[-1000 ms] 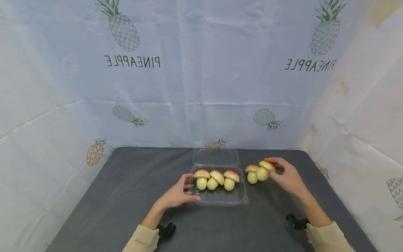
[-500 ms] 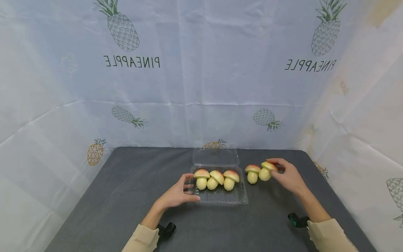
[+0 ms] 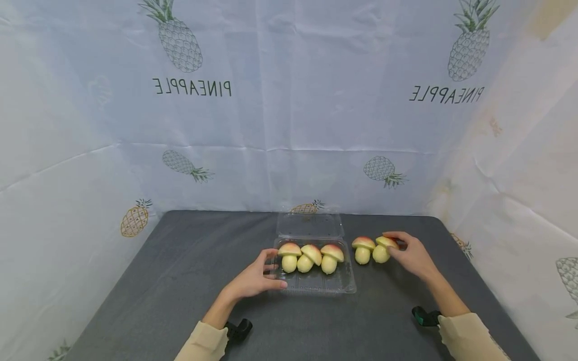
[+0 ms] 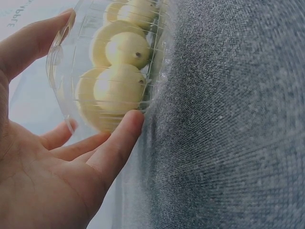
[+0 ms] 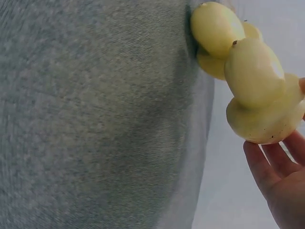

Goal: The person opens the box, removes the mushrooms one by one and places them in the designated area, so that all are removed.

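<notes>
A clear plastic box point(image 3: 295, 287) holds a row of three toy mushrooms with yellow stems and red-tinged caps; the nearest mushroom point(image 4: 116, 90) shows through its wall. My left hand point(image 3: 255, 277) grips the box's left end, thumb on the rim and fingers along the side. To the box's right, my right hand point(image 3: 413, 254) holds another mushroom point(image 3: 381, 253) by its cap, stem toward me. In the right wrist view, this held mushroom point(image 5: 255, 76) is close over the tabletop and overlaps a neighbouring mushroom point(image 5: 217, 31). That neighbour stands between the box and my right hand.
The box's clear lid point(image 3: 309, 224) is folded back toward the rear. Everything sits on a dark grey tabletop point(image 3: 217, 225). A white cloth point(image 3: 289, 120) printed with pineapples hangs behind and at both sides.
My right hand has moved the held mushroom slightly right, away from its neighbour, and lowered it toward the tabletop. My left hand and the box have stayed put.
</notes>
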The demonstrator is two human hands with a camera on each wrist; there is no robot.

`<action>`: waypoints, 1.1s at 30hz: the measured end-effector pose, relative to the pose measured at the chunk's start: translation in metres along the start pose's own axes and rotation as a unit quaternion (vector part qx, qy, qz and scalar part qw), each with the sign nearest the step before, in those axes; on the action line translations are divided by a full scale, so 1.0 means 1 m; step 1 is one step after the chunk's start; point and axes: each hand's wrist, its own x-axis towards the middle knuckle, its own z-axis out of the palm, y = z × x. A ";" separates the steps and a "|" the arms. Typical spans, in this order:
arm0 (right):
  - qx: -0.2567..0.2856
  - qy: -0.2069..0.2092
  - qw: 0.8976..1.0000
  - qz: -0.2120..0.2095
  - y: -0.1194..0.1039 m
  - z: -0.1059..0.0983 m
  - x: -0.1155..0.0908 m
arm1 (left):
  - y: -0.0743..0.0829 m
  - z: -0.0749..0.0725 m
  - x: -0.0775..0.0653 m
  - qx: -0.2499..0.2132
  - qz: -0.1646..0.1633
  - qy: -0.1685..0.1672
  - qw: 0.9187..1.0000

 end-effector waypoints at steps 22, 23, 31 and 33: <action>0.023 -0.032 0.999 0.011 0.027 0.012 0.001 | -0.002 0.002 -0.001 0.005 0.003 0.004 1.000; 0.024 -0.034 0.999 0.008 0.027 0.012 0.001 | -0.002 0.002 -0.001 0.005 0.003 0.003 1.000; 0.024 -0.038 0.999 0.004 0.026 0.013 0.002 | 0.000 -0.002 0.000 0.005 0.002 0.001 1.000; 0.023 -0.037 0.999 0.005 0.026 0.013 0.002 | 0.000 -0.002 0.000 0.004 0.002 0.001 1.000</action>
